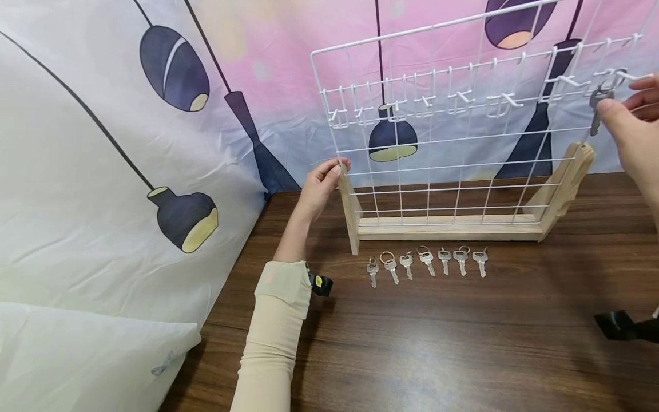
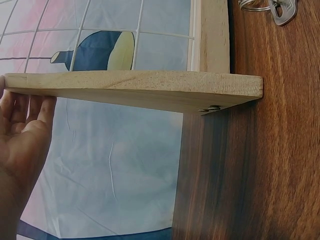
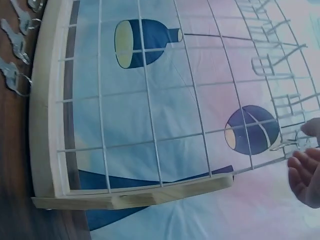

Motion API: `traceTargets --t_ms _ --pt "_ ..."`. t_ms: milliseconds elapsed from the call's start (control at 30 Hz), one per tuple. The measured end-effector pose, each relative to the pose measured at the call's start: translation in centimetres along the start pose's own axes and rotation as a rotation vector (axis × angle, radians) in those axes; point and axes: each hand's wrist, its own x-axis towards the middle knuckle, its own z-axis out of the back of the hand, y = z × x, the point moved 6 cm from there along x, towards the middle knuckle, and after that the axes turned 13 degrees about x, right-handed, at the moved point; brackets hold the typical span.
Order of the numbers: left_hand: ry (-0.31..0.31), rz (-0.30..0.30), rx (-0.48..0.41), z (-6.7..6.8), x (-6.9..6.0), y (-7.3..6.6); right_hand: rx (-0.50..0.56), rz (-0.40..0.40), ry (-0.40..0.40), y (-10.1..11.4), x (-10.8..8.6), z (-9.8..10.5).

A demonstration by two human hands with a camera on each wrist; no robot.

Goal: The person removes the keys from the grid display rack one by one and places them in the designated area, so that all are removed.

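A white wire grid rack stands on a wooden base (image 1: 448,233) with a wooden support at each end. My left hand (image 1: 318,186) grips the upper part of the left support (image 1: 351,212), thumb in front; the left wrist view shows the fingers (image 2: 34,107) against the wood. At the upper right, my right hand (image 1: 635,123) pinches a silver key (image 1: 595,123) between thumb and fingers. The key hangs tip down, its top right at the rightmost white hook (image 1: 623,74). Whether its ring is over that hook, I cannot tell.
Several silver keys with rings, one of them the middle key (image 1: 425,260), lie in a row on the brown wooden table (image 1: 437,343) before the rack. Other white hooks (image 1: 504,100) line the grid's upper part. A lamp-patterned cloth (image 1: 288,74) hangs behind.
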Motion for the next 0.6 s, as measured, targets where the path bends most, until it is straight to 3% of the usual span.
traceTargets --t_ms 267,467,600 --pt "0.009 -0.015 0.019 -0.2 0.1 -0.2 0.11 -0.109 0.009 -0.9 1.0 -0.6" --pt "0.013 -0.018 0.002 -0.3 0.1 -0.3 0.065 -0.112 0.015 -1.0 0.8 -0.7" --pt "0.008 -0.015 0.009 -0.2 0.1 -0.3 0.133 -0.139 0.014 -1.2 0.6 -0.7"
